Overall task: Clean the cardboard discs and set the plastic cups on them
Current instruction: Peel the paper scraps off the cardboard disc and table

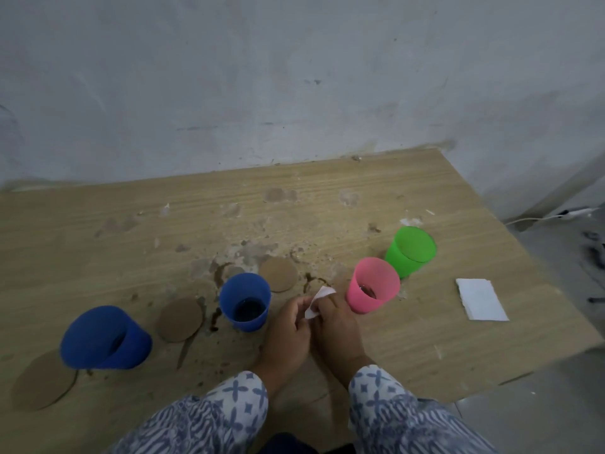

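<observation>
Three brown cardboard discs lie on the wooden table: one at far left (42,381), one in the middle (179,320), one further back (279,274). A large blue cup (103,339) stands by the left disc, and a smaller blue cup (245,302) holds dark liquid. A pink cup (372,290) and a green cup (410,251) stand to the right. My left hand (288,332) and my right hand (337,326) meet between the small blue cup and the pink cup, both pinching a small white tissue piece (319,301).
A folded white tissue (481,299) lies at the right on the table (327,198). Dark liquid spills and crumbs stain the wood around the middle discs. The table's right edge drops to a floor with a white cable (553,216). A wall stands behind.
</observation>
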`<action>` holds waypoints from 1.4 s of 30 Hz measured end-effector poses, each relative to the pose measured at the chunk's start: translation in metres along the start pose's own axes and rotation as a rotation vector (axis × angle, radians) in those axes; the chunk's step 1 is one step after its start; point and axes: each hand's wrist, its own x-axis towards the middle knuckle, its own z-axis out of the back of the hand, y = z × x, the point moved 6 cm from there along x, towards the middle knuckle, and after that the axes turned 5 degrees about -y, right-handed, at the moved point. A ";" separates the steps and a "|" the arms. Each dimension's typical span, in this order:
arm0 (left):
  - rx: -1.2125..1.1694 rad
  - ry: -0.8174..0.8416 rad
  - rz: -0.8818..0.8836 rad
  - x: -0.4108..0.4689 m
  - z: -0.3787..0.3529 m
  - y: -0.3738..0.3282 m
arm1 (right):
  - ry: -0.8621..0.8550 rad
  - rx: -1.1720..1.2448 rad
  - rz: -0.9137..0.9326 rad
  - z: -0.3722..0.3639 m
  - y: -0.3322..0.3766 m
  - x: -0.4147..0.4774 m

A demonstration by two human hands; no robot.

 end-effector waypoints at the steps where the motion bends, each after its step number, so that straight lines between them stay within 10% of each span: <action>1: 0.045 0.019 -0.019 0.000 -0.001 0.004 | 0.008 -0.033 -0.013 -0.003 -0.001 0.002; 21: 0.897 0.036 -0.354 0.003 -0.005 0.033 | 0.096 -0.287 -0.063 -0.017 -0.008 0.020; 42: 0.867 0.113 -0.320 0.008 -0.007 0.050 | 0.197 -0.326 -0.060 -0.038 -0.003 0.050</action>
